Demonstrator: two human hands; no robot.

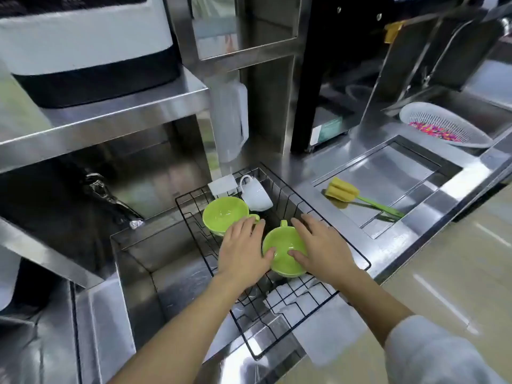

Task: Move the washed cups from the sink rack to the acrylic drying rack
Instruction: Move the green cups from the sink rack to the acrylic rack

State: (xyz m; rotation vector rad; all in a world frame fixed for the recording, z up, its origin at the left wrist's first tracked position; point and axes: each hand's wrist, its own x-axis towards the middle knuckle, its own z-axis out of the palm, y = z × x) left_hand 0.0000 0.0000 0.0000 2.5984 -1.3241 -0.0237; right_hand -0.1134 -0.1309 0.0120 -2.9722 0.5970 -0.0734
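A black wire sink rack point(357, 259) spans the steel sink. In it sit two green cups and a white cup point(256, 196) lying tilted at the back. My left hand point(243, 250) and my right hand point(321, 245) press against either side of the near green cup point(282, 256), thumbs over its rim, its handle pointing away. The far green cup point(223, 213) stands upright just beyond my left fingers. No acrylic drying rack is in view.
A yellow sponge brush point(343, 191) with a green handle lies on the drainboard to the right. A white colander point(443, 126) with colourful bits sits at far right. A clear jug point(231, 120) hangs behind the rack. Steel shelves point(110, 117) stand at left.
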